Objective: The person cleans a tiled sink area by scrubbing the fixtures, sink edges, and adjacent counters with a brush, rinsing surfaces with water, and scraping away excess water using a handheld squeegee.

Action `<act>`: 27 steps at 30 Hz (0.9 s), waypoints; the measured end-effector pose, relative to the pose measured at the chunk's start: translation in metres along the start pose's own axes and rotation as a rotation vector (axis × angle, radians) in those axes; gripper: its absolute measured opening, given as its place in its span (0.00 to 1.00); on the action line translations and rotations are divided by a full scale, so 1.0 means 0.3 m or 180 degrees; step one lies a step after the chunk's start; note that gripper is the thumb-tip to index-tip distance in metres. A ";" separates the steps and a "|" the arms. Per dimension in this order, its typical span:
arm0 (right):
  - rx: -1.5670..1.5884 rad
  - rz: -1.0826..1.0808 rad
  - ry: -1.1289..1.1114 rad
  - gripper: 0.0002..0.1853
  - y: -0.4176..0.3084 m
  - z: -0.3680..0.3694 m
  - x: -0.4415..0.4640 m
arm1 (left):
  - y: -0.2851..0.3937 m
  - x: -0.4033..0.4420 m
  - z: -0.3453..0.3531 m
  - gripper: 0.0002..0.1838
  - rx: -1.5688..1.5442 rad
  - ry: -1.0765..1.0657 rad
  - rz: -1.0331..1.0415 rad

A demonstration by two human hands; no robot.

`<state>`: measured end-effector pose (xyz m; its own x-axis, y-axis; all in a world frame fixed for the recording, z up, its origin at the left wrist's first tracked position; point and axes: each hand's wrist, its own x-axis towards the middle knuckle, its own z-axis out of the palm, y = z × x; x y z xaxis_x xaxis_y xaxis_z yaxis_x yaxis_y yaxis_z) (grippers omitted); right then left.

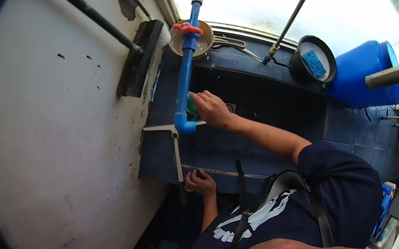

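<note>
My right hand (211,109) reaches over the dark-tiled basin (277,110), just beside the blue pipe (184,76). Its fingers are closed around a green thing (191,106), mostly hidden by the pipe and hand, so its kind does not show. My left hand (200,183) is at the basin's front ledge, fingers curled, with nothing visible in them. Close to its fingertips is the handle of a white squeegee (177,152), which lies across the ledge with its head partly under the pipe's elbow.
A red valve handle (187,28) sits on the pipe, above a beige dipper (206,36). On the back ledge stand a black bucket (297,65) with a blue sponge (313,63) and a large blue drum (358,75). A white wall (57,142) borders the left.
</note>
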<state>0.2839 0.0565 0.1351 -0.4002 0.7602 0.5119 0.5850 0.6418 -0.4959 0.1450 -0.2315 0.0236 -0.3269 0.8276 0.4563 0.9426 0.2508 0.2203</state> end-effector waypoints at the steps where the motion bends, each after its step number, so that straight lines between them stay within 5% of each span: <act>1: 0.0073 0.0489 0.0103 0.20 -0.013 -0.040 -0.088 | -0.007 -0.005 0.006 0.15 0.0010 0.0013 -0.0010; 7: 0.0260 0.1705 0.0088 0.17 -0.042 -0.333 -0.459 | 0.013 0.025 0.008 0.24 -0.0069 -0.0236 0.0450; 9: 0.0627 0.2193 0.0054 0.20 -0.059 -0.422 -0.517 | 0.212 0.124 -0.014 0.37 -0.2011 -0.0886 0.0764; 11: 0.0877 0.2484 0.0136 0.21 -0.064 -0.459 -0.525 | 0.447 0.205 -0.068 0.47 -0.2637 -0.1123 0.1128; 13: 0.1292 0.2629 0.0169 0.24 -0.069 -0.484 -0.529 | 0.632 0.169 -0.011 0.53 -0.3919 -0.1544 0.0200; 17: 0.0846 0.1816 -0.0088 0.28 -0.017 -0.590 -0.474 | 0.737 0.166 0.110 0.45 -0.3727 -0.2040 -0.0722; 19: 0.0515 0.1468 0.0445 0.28 0.034 -0.645 -0.444 | 0.741 0.161 0.153 0.38 -0.3698 -0.1795 -0.1023; 20: -0.0221 0.0993 0.0983 0.25 0.137 -0.669 -0.421 | 0.718 0.152 0.172 0.34 -0.3956 -0.2200 -0.1586; 22: -0.1125 0.1329 0.1323 0.19 0.338 -0.784 -0.367 | 0.673 0.122 0.160 0.34 -0.3673 -0.2458 -0.1683; 26: -0.1055 0.2776 -0.0833 0.32 0.727 -0.931 -0.329 | 0.487 -0.022 0.150 0.34 -0.2946 -0.2726 -0.1850; 27: -0.0765 0.2499 -0.1302 0.33 0.776 -0.981 -0.313 | 0.443 -0.065 0.145 0.34 -0.2706 -0.2712 -0.1728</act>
<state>0.6652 0.1048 0.1782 -0.0175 0.9750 -0.2215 0.9072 -0.0777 -0.4136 0.2795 -0.1923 0.0065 -0.2079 0.8556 -0.4740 0.2678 0.5159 0.8137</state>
